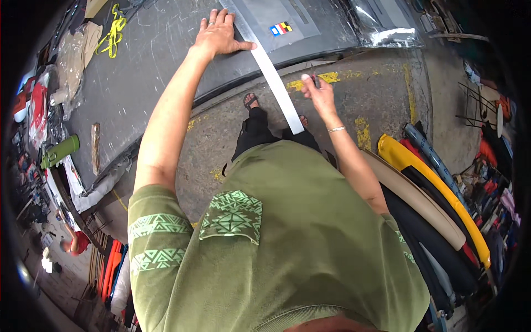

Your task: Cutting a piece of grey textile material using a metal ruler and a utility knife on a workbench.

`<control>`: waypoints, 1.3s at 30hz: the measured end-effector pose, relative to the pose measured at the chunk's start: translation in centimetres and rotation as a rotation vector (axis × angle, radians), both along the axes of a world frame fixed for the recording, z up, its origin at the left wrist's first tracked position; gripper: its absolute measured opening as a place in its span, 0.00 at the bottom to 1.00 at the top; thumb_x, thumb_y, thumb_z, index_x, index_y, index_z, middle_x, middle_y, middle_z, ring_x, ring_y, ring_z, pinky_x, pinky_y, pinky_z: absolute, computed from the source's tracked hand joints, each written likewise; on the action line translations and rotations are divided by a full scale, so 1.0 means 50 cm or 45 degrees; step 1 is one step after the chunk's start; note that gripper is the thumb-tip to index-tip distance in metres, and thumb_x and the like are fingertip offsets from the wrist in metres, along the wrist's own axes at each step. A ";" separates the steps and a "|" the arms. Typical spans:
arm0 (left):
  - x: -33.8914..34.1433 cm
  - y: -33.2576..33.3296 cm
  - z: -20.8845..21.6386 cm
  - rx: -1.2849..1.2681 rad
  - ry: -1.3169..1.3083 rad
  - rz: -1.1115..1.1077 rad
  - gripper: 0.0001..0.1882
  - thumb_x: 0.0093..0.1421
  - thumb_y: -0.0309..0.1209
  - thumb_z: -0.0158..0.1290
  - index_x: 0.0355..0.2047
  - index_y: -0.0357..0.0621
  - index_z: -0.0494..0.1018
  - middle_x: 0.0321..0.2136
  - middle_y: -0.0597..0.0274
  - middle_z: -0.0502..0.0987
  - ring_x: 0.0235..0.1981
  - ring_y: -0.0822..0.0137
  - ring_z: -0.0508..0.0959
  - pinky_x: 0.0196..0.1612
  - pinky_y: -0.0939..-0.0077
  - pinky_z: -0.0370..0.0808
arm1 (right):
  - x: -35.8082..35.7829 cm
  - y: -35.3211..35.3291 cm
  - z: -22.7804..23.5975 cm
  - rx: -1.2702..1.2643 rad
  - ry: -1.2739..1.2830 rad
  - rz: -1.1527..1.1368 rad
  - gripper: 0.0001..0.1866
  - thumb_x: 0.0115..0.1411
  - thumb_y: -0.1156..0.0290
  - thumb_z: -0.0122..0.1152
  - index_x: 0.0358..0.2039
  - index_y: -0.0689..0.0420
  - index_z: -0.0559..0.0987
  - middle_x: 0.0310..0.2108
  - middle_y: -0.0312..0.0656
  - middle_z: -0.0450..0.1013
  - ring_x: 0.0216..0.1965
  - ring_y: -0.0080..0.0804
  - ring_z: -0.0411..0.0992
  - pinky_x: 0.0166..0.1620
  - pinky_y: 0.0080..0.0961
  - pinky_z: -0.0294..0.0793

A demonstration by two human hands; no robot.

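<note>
From the left, we see a green roll (61, 151) on the near-left edge of the dark table (160, 61), then a loose yellow strap (114, 34) farther back. Next comes the left hand (217, 37), palm down with its fingers spread, grasping nothing; it lies flat beside the metal straightedge (271, 77), with its thumb reaching across the strip. We find the straightedge between the two hands, just right of the left one, which is the nearer and touches it. Its long axis runs from the far left toward us and slightly right, along the left side of a grey sheet (264, 34), with the near end jutting past the table edge over the floor (348, 105). It looks long, narrow, flat and silvery pale, bowed in our wide view. A multicoloured patch (281, 29) sits on the sheet. Farther right, the right hand (321, 98) is held over the floor, apart from the straightedge, its fingers closed around a small dark tool (316, 81) whose kind we cannot tell. Rightmost, we note a beige roll (426, 199) beside a yellow roll (442, 191).
</note>
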State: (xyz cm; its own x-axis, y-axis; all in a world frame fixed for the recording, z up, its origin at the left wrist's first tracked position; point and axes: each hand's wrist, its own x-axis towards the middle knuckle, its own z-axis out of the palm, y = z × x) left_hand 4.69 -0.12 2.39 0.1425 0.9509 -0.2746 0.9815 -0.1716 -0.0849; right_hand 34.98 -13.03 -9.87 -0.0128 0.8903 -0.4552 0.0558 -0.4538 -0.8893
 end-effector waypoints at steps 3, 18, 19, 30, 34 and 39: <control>-0.020 0.007 -0.011 0.011 -0.039 0.025 0.73 0.37 0.78 0.63 0.72 0.39 0.55 0.74 0.47 0.54 0.77 0.45 0.47 0.74 0.36 0.50 | 0.118 -0.067 -0.079 -0.092 -0.320 0.066 0.25 0.63 0.45 0.67 0.32 0.58 0.83 0.20 0.35 0.77 0.20 0.21 0.73 0.27 0.23 0.72; -0.031 0.017 0.006 -0.078 -0.178 0.088 0.77 0.33 0.75 0.68 0.72 0.33 0.54 0.73 0.43 0.53 0.75 0.47 0.53 0.74 0.54 0.58 | 0.524 -0.559 -0.212 -0.524 -0.693 0.123 0.19 0.59 0.58 0.68 0.27 0.65 0.81 0.23 0.48 0.78 0.24 0.40 0.76 0.32 0.41 0.72; -0.021 0.023 0.003 -0.061 -0.217 0.051 0.77 0.32 0.75 0.69 0.70 0.30 0.55 0.72 0.39 0.55 0.73 0.45 0.56 0.74 0.57 0.60 | 0.575 -0.615 -0.273 -0.526 -0.709 0.102 0.19 0.59 0.58 0.68 0.27 0.65 0.81 0.23 0.48 0.78 0.24 0.40 0.76 0.32 0.41 0.72; -0.011 0.030 0.013 -0.107 -0.195 0.094 0.78 0.31 0.74 0.70 0.72 0.32 0.54 0.72 0.39 0.55 0.73 0.45 0.58 0.74 0.56 0.60 | 0.497 -0.529 -0.254 -0.521 -1.028 0.267 0.22 0.62 0.59 0.64 0.48 0.62 0.74 0.38 0.61 0.79 0.42 0.61 0.79 0.46 0.48 0.76; 0.007 0.033 0.026 -0.120 -0.052 0.042 0.76 0.33 0.75 0.69 0.72 0.33 0.55 0.73 0.39 0.53 0.74 0.46 0.55 0.74 0.53 0.60 | 0.450 -0.459 -0.182 -0.123 -0.795 0.109 0.25 0.65 0.60 0.61 0.57 0.59 0.67 0.44 0.62 0.78 0.47 0.63 0.77 0.50 0.48 0.75; -0.004 0.029 0.029 -0.134 -0.095 -0.097 0.72 0.42 0.71 0.67 0.67 0.18 0.55 0.72 0.30 0.51 0.76 0.42 0.49 0.75 0.58 0.55 | 0.307 -0.306 0.049 -0.102 -0.732 0.333 0.24 0.70 0.65 0.56 0.63 0.56 0.65 0.45 0.55 0.78 0.40 0.47 0.80 0.43 0.41 0.78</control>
State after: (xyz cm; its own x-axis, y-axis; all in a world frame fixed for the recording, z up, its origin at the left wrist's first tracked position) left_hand 4.49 1.35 3.84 0.2367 0.9031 -0.3583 0.9682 -0.2498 0.0100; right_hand 50.31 -28.31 -7.40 0.0408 0.8539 -0.5189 0.6325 -0.4241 -0.6482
